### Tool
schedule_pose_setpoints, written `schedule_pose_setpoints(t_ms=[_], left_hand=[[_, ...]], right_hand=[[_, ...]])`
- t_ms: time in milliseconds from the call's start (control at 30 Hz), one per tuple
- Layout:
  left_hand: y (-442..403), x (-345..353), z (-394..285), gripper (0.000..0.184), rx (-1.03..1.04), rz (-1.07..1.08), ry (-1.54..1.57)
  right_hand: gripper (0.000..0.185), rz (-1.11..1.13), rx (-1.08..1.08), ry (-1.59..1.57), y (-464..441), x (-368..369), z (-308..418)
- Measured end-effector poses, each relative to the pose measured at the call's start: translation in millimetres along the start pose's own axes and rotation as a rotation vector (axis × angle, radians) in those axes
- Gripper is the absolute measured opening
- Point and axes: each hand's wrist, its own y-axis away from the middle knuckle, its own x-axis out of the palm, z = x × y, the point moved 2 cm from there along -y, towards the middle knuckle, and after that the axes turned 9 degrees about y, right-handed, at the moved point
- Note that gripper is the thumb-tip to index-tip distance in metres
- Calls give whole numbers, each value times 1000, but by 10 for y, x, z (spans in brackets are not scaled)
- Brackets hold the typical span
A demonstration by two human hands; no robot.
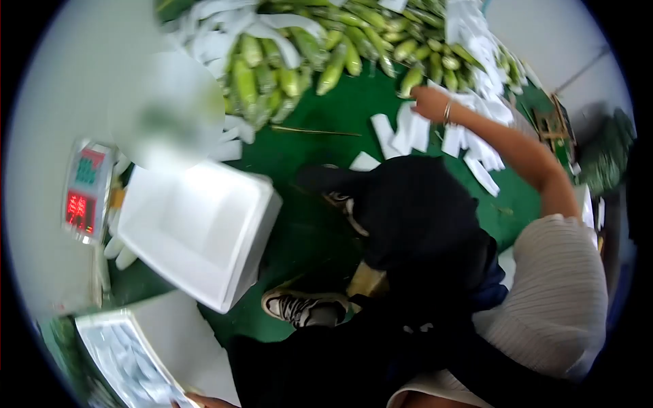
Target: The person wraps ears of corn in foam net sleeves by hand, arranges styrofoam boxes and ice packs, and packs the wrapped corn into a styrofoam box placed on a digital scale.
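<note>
My right hand (430, 105), with a bracelet at the wrist, is at the near edge of a pile of green ears (330, 71) that look like corn in clear wrap. Its fingers are closed on the end of one green ear (409, 80). White strips (411, 129) lie beside and under this hand. At the bottom edge, my left hand (207, 401) shows only in part, its fingers closed at the rim of a white box (129, 314) holding pale, shiny pieces.
An empty white foam box (190, 221) sits left of centre, beside a scale (87, 190) with red digits. A thin stick (316, 131) lies on the green floor (299, 153). My legs and a striped shoe (303, 306) occupy the middle. Dark green bags (605, 153) are at right.
</note>
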Motion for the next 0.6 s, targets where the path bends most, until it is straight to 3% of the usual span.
schedule_pose_setpoints(t_ms=[33,67,100,133,167,200,267,333,367,500,600], left_hand=[[-161,126,-536,45,-106,199,313],[-366,280,-1121,44,20,454,674],[-419,490,-1350,51,250,791,529],[-365,684,-1660,82,284,1110,675],[-349,813,-1932,91,443,1254,565],[-239,1013,-2044,106,680,1261,485],[-3,1305,-2086,101,528,1440,280],[123,1460,-2104,82,636,1336,169],[141,1501,-2088,58,701,1201,286],[94,1431,-2101,44,595,1035,313],[114,1605,-2038,46,573,1105,310]], right_hand=[[40,184,79,53,330,306,-110],[52,349,141,1,542,675,-237],[54,349,214,-90,695,875,-231],[56,346,282,-189,787,1065,-186],[56,268,301,-228,788,1283,-173],[57,186,319,-267,758,1437,-173],[53,179,443,-319,506,1253,39],[53,-9,305,-372,149,1583,1],[53,-44,263,-384,-66,1689,15],[66,147,254,-369,-709,1993,68],[62,279,165,-501,-866,1917,124]])
